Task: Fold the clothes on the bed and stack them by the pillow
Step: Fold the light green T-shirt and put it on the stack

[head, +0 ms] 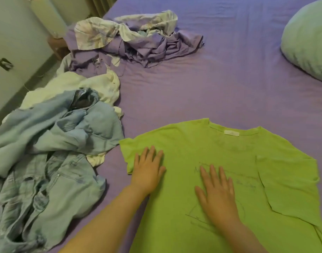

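Soft, even indoor light fills the room, with no glare and no hard shadows; only faint shade gathers in the folds of cloth at the left of the frame. Everything looks slightly soft and smeared. Straight lines bow toward the edges, most plainly at upper left.

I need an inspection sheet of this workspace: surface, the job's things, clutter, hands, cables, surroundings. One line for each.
Surface: purple bed sheet, wrinkled.
Job's things: green T-shirt spread flat, one sleeve folded inward; denim heap; white garment; purple and floral heap; pillow at far right, no stack beside it.
Clutter: nothing seen.
Hands: left hand and right hand lie flat on the T-shirt, fingers straight.
Cables: nothing seen.
Surroundings: pale cabinet beside the bed.
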